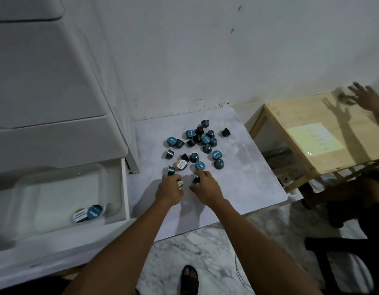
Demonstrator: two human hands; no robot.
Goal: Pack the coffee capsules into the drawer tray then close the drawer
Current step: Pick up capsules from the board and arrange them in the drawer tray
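Coffee capsules (pixel 197 143) just beyond both hands

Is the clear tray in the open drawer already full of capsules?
No, the clear tray holds only two capsules at its near right corner; many remain outside.

Both forearms are bare from the bottom edge of the view up to the wrists, with no sleeve, watch, band or glove showing on either. The left hand (pixel 169 191) and the right hand (pixel 206 188) are bare too, and no ring can be made out on the fingers that show. At the lower edge one foot (pixel 189 278) wears a dark open sandal with straps crossing the top and the toes left uncovered.
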